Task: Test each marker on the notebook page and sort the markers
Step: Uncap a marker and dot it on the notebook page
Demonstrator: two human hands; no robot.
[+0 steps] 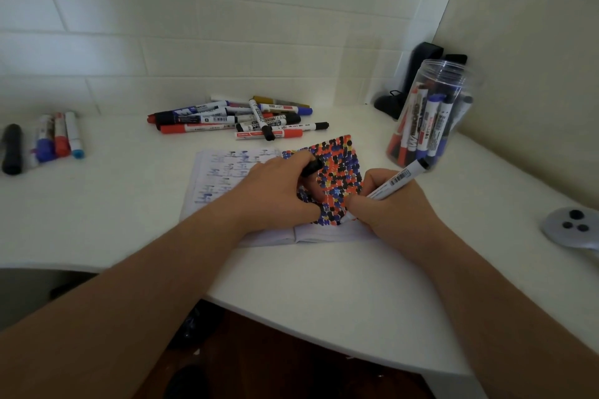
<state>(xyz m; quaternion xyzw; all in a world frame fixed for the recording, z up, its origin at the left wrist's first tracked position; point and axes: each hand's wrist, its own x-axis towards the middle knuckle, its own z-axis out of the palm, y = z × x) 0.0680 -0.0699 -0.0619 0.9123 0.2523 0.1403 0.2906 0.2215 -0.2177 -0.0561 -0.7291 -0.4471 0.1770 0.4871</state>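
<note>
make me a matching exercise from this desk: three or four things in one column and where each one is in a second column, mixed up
Things
1. clear plastic jar
2. black marker cap
3. white-barrelled marker
4. loose heap of markers

Places
A. in the left hand
B. behind the spotted notebook
C. in the right hand
D. right side of the white desk

Pairs: 1-D, 2-A, 3-C, 4-B

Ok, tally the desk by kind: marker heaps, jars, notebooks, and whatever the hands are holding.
Marker heaps: 2, the back pile and the left row
Clear jar: 1
Notebook: 1
Marker in right hand: 1
Black cap in left hand: 1
Total: 6
</note>
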